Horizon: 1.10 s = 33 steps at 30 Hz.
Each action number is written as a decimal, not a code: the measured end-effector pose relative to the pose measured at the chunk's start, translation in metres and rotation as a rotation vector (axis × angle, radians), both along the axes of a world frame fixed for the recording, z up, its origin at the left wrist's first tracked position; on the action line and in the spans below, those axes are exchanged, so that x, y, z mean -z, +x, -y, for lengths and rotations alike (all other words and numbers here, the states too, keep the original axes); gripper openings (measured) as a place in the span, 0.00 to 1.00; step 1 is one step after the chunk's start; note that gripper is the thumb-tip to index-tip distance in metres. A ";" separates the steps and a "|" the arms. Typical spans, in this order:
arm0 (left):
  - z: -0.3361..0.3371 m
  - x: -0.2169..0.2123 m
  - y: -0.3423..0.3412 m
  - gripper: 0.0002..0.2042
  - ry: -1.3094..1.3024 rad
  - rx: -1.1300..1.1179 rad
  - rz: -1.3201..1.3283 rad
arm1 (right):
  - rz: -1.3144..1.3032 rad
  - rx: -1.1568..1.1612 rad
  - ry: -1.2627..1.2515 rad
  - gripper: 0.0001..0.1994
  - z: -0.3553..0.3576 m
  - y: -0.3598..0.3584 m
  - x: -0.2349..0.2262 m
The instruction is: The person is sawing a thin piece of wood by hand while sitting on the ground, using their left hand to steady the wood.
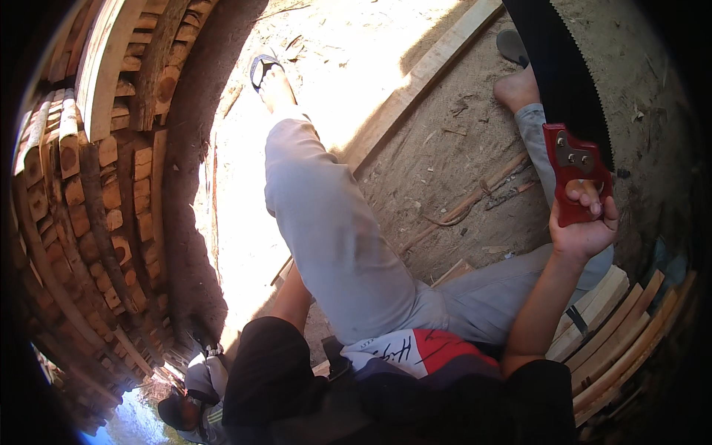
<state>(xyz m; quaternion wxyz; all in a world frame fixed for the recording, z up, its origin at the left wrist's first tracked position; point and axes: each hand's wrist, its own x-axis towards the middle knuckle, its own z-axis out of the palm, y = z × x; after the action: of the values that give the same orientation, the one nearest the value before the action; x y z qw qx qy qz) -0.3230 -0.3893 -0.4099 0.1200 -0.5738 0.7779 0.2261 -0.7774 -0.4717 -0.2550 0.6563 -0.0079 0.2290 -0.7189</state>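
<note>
My right hand (584, 226) is wrapped round the red handle of a handsaw (569, 67), with fingers through the grip opening. The saw's wide dark blade rises past the picture's top edge, its toothed side toward the right. It is held up above my right lower leg and apart from any wood that I can see. My left forearm (291, 298) goes down beside my left thigh; the hand itself is hidden behind the leg. A long pale wooden plank (423, 81) lies slantwise on the ground between my feet, partly covered by my left knee.
Stacked timber (96, 200) rises along the left side. Several boards (612, 326) lie close by my right hip. Sticks (475, 196) and wood chips are scattered on the sandy ground (400, 178). At the lower left, another person (200, 393) is bent over near the stack.
</note>
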 end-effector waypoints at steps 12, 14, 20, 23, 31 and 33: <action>0.009 0.039 0.006 0.35 0.178 -0.256 -0.023 | -0.019 0.041 0.071 0.08 -0.008 -0.006 0.008; 0.012 0.044 0.002 0.35 0.194 -0.292 -0.039 | 0.030 0.027 0.073 0.08 -0.005 -0.004 0.005; -0.009 0.033 0.015 0.35 0.276 -0.480 -0.104 | 0.087 0.052 0.185 0.09 -0.003 0.020 -0.005; -0.051 0.006 0.036 0.36 0.426 -0.719 -0.235 | 0.141 0.029 0.200 0.11 -0.019 0.031 -0.001; -0.142 -0.044 0.027 0.36 0.919 -1.498 -1.217 | -0.099 -0.025 0.126 0.11 -0.067 0.021 0.023; -0.135 -0.056 0.015 0.37 0.829 -1.502 -1.370 | -0.421 0.023 0.147 0.10 -0.067 0.031 0.017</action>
<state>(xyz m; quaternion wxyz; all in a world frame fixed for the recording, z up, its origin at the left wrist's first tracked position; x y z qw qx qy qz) -0.3079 -0.2548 -0.3534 -0.3222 -0.5693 -0.0043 0.7564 -0.7467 -0.4049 -0.2723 0.5846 -0.1074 0.4126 -0.6903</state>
